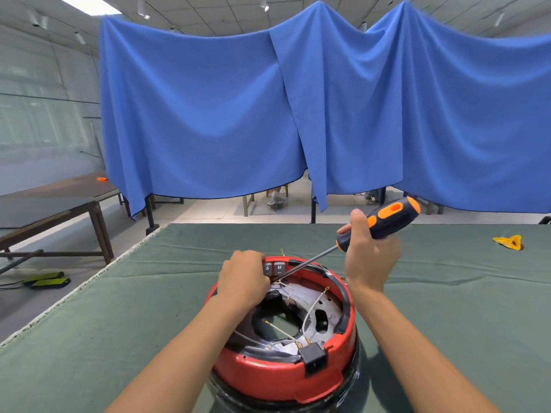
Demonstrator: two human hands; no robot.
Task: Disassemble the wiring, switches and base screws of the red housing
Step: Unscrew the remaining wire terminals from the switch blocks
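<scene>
A blue cloth (298, 114) hangs as a wide backdrop across the far side of the room, draped in folds behind everything else. In front of it the table (119, 308), covered in a creased green fabric, fills the lower half of the view. A second, dark table (59, 204) stands well apart at the left.

The red housing (283, 371) sits on the green table at the near edge, centred between the person's forearms. It is round, open side up, with a black band below its red wall. Inside it, metal plates and thin pale wires (310, 311) with small brass terminals cross the cavity, and a black connector block (313, 356) is set in the near rim. Two small grey switches (274, 268) sit side by side on the far rim.

The left hand (243, 278) rests on the far-left rim of the housing, its grip closed, fingers curled just beside the switches; what the fingertips pinch I cannot tell. The right hand (369, 257) is raised above the housing's right side, its grip closed around the black and orange handle of a screwdriver (384, 222). The shaft slants down and left, its tip reaching the inside of the far rim, near the switches and the left fingers.

A small yellow object (508, 242) lies on the table far to the right.
</scene>
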